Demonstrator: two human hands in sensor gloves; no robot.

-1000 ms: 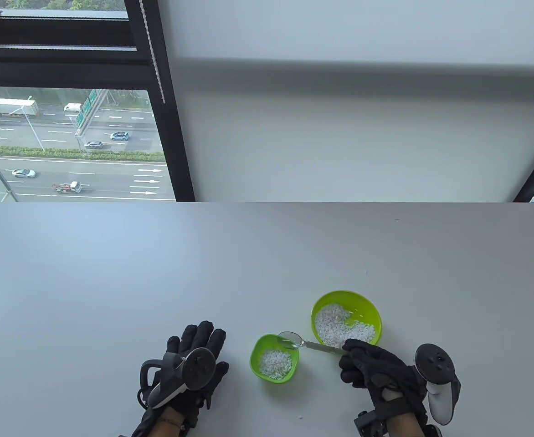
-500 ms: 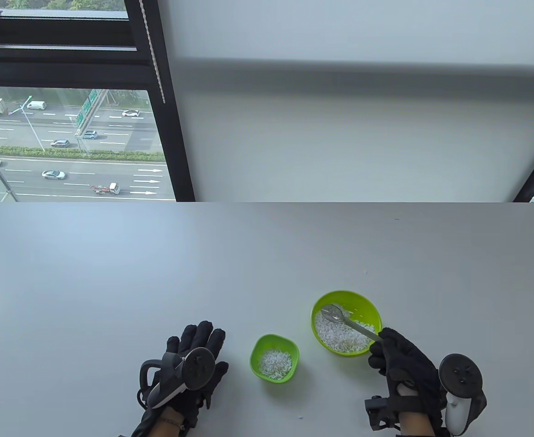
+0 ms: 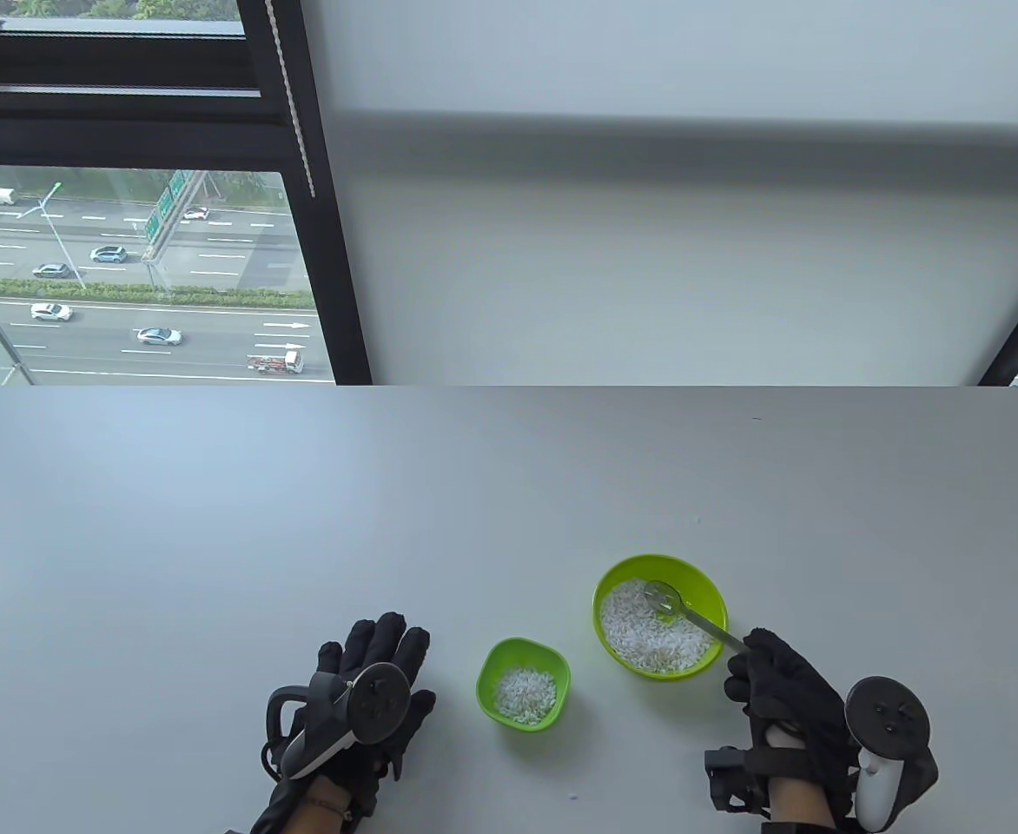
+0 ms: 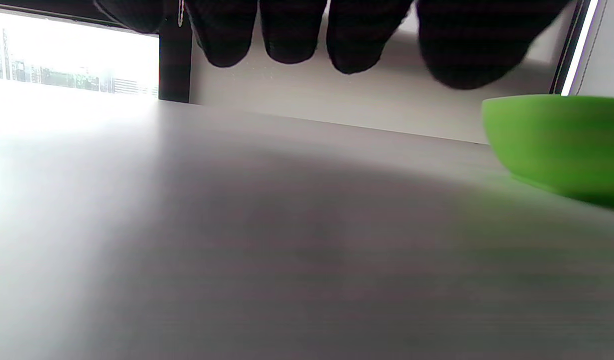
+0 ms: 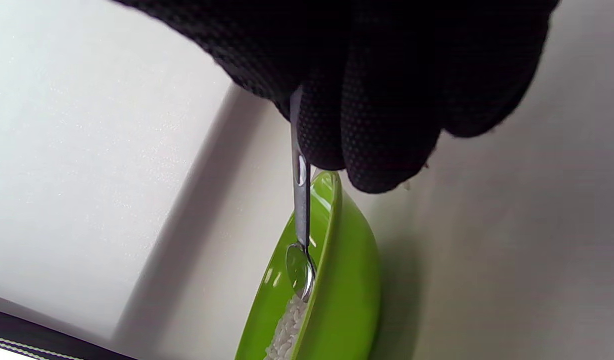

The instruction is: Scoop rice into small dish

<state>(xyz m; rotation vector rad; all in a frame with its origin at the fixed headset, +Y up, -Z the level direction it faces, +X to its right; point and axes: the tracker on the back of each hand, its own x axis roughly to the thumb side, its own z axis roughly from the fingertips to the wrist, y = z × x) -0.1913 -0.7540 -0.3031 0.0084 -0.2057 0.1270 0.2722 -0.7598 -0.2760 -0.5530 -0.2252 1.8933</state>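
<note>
Rice (image 3: 648, 630) fills a round green bowl (image 3: 707, 591), where a metal spoon (image 3: 687, 615) dips, its handle pinched by the right hand (image 3: 787, 695). Just left sits the small green dish (image 3: 523, 684), partly filled. Left hand (image 3: 370, 686) rests flat, fingers spread, on the white table (image 3: 300, 521).

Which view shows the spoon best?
Table view: the whole spoon shows, its tip over the rice in the big bowl, its handle in the right hand. Right wrist view shows it edge-on. Left wrist view misses it.
</note>
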